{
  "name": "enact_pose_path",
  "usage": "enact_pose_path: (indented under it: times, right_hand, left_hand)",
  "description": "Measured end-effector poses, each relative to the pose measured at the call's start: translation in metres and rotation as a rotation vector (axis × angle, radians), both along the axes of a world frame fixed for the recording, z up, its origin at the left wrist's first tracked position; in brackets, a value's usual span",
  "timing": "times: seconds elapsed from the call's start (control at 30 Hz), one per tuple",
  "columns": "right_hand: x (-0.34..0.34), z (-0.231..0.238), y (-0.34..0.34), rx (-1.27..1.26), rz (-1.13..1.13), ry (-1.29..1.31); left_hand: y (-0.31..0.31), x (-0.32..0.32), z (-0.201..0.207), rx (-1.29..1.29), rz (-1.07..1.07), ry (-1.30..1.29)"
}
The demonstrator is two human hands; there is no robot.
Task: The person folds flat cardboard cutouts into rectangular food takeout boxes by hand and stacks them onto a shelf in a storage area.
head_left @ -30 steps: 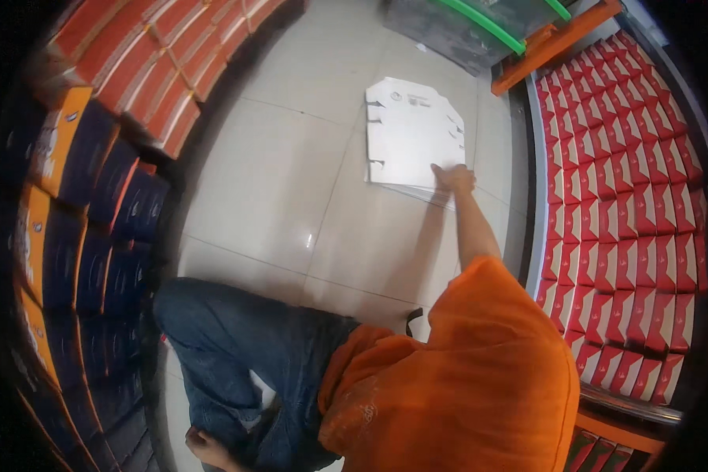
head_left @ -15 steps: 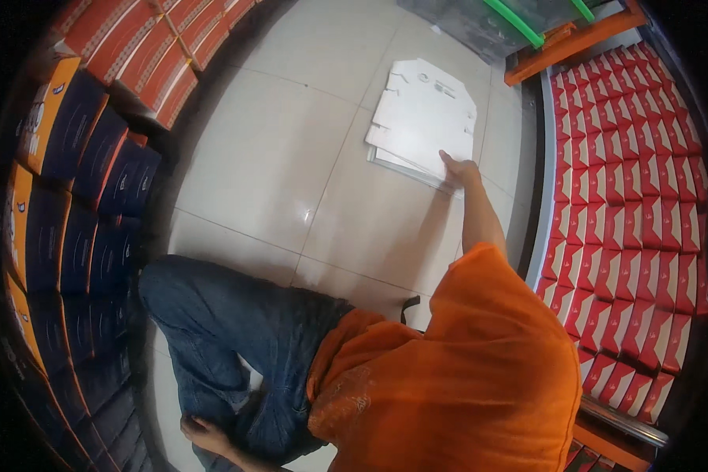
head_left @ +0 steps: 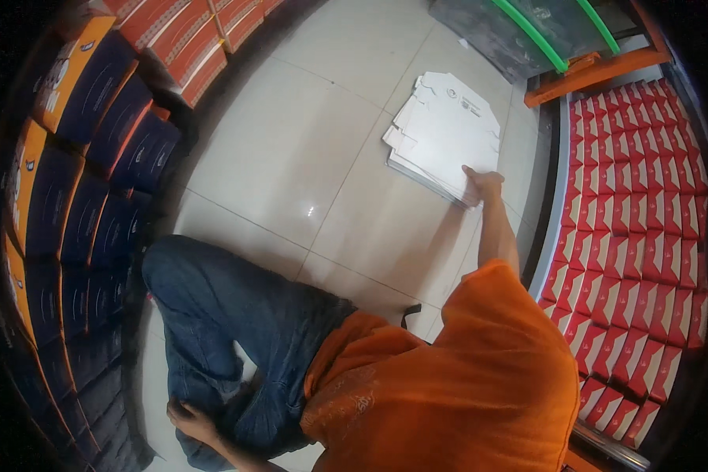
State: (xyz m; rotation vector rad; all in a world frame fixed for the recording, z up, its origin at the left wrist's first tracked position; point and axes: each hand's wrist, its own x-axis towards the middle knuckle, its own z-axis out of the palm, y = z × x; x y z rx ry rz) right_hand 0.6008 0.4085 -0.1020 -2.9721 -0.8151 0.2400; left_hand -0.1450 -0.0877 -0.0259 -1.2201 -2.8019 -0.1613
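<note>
A stack of flat, unfolded white cardboard boxes [head_left: 448, 130] with tabbed edges and small dark printing lies on the tiled floor ahead. My right hand [head_left: 484, 185] grips its near right corner, thumb on top and fingers hidden below. The lower sheets stick out unevenly along the stack's left side. My left hand [head_left: 190, 421] rests on my lower leg in blue jeans [head_left: 236, 291], holding nothing, with the fingers loosely apart.
Dark blue and orange boxes [head_left: 75, 181] are piled on the left, orange-red boxes [head_left: 185, 47] behind them. Rows of red and white boxes [head_left: 625, 220] fill the right side. Grey bins with green edges [head_left: 519, 31] stand far right beside an orange beam [head_left: 590, 79].
The whole view has shifted, so the stack appears lower and further right. Its lower sheets now stick out more on the left. The right hand keeps its grip; the left stays on the leg.
</note>
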Motion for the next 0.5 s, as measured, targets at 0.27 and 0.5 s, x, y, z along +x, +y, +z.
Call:
enact_pose_path:
  times: [0.27,0.5]
  right_hand:
    - [-0.036,0.121,-0.009,0.608,0.019,0.852]
    - [-0.142,0.189,-0.037,0.908,0.576,0.862]
  left_hand:
    - [0.013,-0.002,0.012,0.072,0.01,-0.127]
    - [0.22,0.119,0.09,0.607,-0.236,-0.692]
